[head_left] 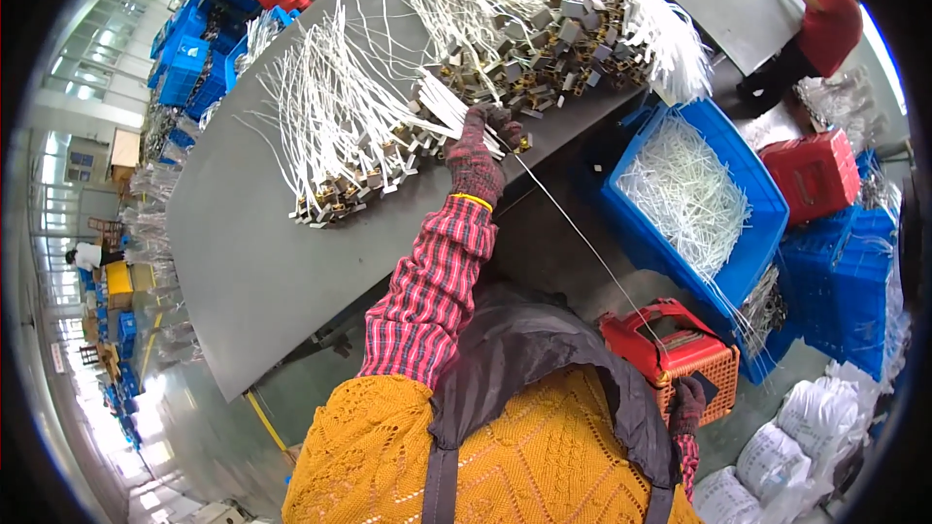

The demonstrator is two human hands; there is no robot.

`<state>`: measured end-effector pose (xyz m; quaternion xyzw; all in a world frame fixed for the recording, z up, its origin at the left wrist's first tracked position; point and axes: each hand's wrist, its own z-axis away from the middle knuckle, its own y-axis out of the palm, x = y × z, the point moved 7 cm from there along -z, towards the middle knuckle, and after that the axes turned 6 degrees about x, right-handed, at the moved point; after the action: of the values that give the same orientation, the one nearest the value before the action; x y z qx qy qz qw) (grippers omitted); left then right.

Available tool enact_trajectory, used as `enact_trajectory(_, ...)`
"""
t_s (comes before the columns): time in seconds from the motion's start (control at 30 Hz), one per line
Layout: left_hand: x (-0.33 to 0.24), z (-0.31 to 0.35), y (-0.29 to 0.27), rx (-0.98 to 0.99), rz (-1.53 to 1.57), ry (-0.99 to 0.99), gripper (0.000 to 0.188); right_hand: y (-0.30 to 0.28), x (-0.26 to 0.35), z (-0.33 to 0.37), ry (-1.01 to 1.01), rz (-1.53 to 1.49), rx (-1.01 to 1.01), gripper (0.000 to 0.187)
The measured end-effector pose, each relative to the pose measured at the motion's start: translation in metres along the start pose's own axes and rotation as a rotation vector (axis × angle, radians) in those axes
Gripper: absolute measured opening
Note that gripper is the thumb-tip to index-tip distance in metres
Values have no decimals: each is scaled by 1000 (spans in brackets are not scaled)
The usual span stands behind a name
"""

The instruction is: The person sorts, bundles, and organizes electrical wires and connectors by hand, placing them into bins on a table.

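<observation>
My left hand (478, 157), in a dark red knitted glove, is closed at the near edge of the grey table (252, 301), over a bundle of white wires (445, 102). From beside its fingers a thin white wire (575, 225) stretches down to the right, toward a red plastic basket (670, 340). My right hand (687, 406), also gloved, is low at the right against an orange basket (714, 378). Its fingers are curled beside a dark flat piece; what they grip is unclear. Small metal-and-brown parts with white leads (544, 49) lie heaped beyond my left hand.
Another row of wired parts (330, 126) lies left on the table. A blue crate (767, 204) of white strips stands at right, near a red crate (811, 175) and white sacks (777, 461). A person in red (830, 29) stands at the far right.
</observation>
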<state>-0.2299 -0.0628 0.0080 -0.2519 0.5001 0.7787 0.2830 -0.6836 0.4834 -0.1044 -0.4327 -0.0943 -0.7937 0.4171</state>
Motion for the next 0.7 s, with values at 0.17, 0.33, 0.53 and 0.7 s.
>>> enact_trajectory(0.17, -10, 18, -17, -28, -8, 79, 22, 100, 25, -25, 28, 45, 162, 19)
enact_trajectory(0.33, -33, 13, -38, 108, -85, 98, 26, 228, 85, -49, -311, 125, 498, 18)
enact_trajectory(0.53, -122, -25, -100, -27, -5, 306, 29, 151, 58, -63, 60, 259, 176, 22)
enact_trajectory(0.7, -137, -36, -118, -54, -204, 329, 34, 107, 44, -65, 7, 135, 158, 24)
